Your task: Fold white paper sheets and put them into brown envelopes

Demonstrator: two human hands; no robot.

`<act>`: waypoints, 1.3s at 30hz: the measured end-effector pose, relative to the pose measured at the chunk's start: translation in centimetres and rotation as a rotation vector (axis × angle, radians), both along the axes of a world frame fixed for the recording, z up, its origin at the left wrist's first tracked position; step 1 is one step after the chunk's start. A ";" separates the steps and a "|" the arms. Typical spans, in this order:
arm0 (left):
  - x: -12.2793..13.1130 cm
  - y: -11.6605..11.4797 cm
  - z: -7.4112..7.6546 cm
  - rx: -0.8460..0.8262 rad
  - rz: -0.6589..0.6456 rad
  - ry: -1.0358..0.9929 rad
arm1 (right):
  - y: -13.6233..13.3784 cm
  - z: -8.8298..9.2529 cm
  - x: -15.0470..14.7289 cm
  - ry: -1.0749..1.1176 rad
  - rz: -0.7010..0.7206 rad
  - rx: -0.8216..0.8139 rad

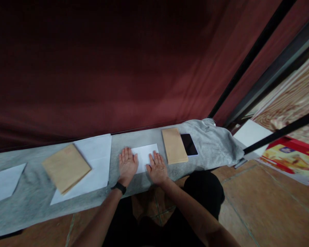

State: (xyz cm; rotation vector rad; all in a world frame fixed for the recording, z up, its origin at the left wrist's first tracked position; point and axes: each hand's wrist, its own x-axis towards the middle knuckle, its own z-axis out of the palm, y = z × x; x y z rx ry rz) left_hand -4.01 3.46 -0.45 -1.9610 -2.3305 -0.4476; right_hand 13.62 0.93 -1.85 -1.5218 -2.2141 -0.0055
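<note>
A small white sheet of paper lies on the grey cloth between my two hands. My left hand rests flat at its left edge, fingers stretched out and a black band on the wrist. Over the sheet's right side lies my right hand, palm down with the fingers apart. Just right of it is a stack of brown envelopes, partly beside a dark-screened phone or tablet. Whether the paper is folded, I cannot tell.
Brown envelopes sit on larger white sheets at left. Another white sheet lies at far left. A dark red curtain hangs behind the cloth-covered bench. Black poles and a red-yellow box stand at right.
</note>
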 end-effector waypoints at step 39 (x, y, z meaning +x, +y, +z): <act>0.2 -5.1 0.4 -0.123 -0.575 0.105 | 0.3 0.0 0.4 0.000 0.018 -0.061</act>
